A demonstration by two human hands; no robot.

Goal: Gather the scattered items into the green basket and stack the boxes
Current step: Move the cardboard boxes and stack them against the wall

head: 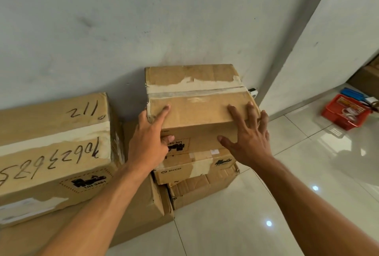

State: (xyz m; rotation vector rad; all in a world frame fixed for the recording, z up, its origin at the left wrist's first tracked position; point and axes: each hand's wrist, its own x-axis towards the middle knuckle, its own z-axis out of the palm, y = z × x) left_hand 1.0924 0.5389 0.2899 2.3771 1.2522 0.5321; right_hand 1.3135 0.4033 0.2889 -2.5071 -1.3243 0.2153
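A taped brown cardboard box sits on top of a stack against the grey wall. Under it is a flatter box with a printed label, and below that a crumpled box on the floor. My left hand grips the top box's front left corner, index finger on the lid and thumb on the front face. My right hand clasps the front right corner with fingers spread over the lid and the thumb on the front. No green basket is in view.
A large box with handwritten numbers lies at the left on another box. At the right, on the glossy white tiled floor, stands a red basket with small items, with a blue object behind it.
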